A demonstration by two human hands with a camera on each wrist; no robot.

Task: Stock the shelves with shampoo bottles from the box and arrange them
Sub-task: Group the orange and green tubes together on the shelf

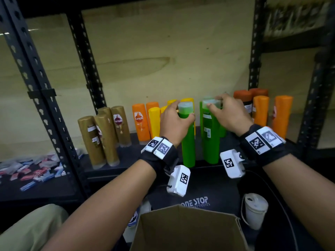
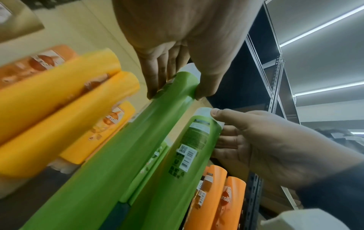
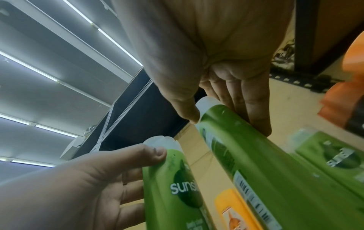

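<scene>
Dark metal shelf (image 1: 126, 153), left hand (image 1: 175, 122) gripping one green bottle (image 1: 187, 142) (upright), right hand (image 1: 230, 113) gripping its neighbour (image 1: 210, 140).

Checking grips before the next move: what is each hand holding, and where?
Left hand grips one green bottle just below its cap. Right hand pinches a second green bottle at its cap end.
</scene>
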